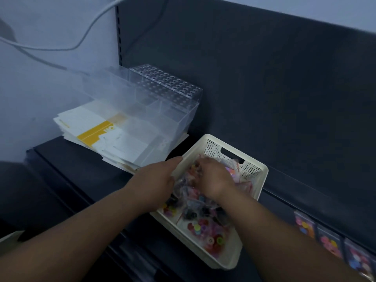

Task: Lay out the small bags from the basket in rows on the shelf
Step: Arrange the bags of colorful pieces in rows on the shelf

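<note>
- The cream basket (211, 145) stands on the dark shelf (81, 180), its perforated end with the handle slot facing the dark back panel (264, 88).
- The small bags (203, 226) lie heaped inside the basket. They are clear pouches of coloured round pieces and cover its floor.
- The left hand (154, 180) is at the basket's left rim. One finger lies along the rim's edge and the others bend over it into the basket, so its grip is hooked round the rim.
- The right hand (213, 178) is inside the basket, knuckles up, with its fingers dug into the heap. They are hidden and blurred, so I cannot tell whether its grip is pinching a bag.
- A row of laid-out bags (333, 245) lies flat on the shelf to the right of the basket, side by side along the front edge.
- Left of the basket, a clear organizer (162, 102) sits on a stack of papers (91, 127).
- A white cable (81, 43) hangs on the wall beyond the basket, to the left.
</note>
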